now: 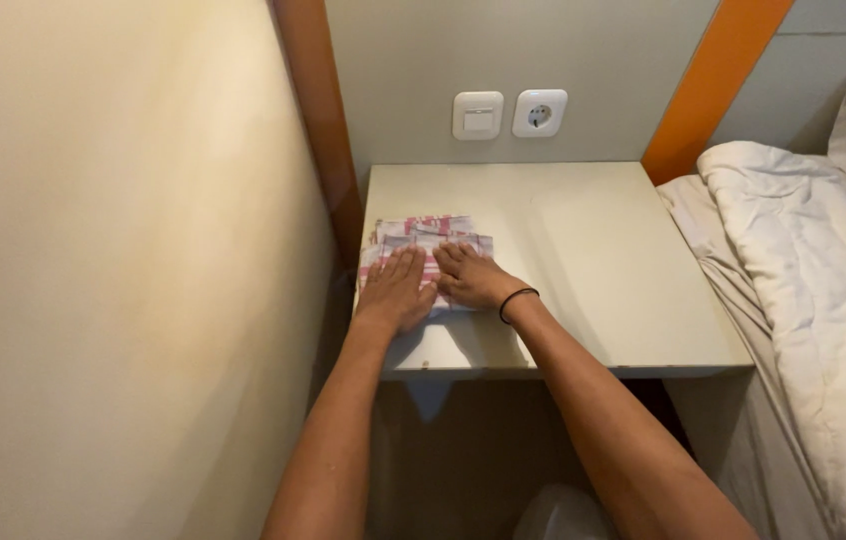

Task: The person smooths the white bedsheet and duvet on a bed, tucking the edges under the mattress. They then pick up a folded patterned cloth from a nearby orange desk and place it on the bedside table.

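Both hands lay flat, palms down and fingers extended, on a folded pink-and-white checked cloth (428, 240) at the far left of a pale square bedside surface (593, 260). The left hand (396, 290) pressed the cloth's near left part; the right hand (471, 275), a thin black band (518, 300) at its wrist, pressed just beside it, thumbs nearly touching. On the far wall sat a white light switch (478, 114) and a white socket (540, 112). A bed with rumpled white bedding (803, 260) stood to the right.
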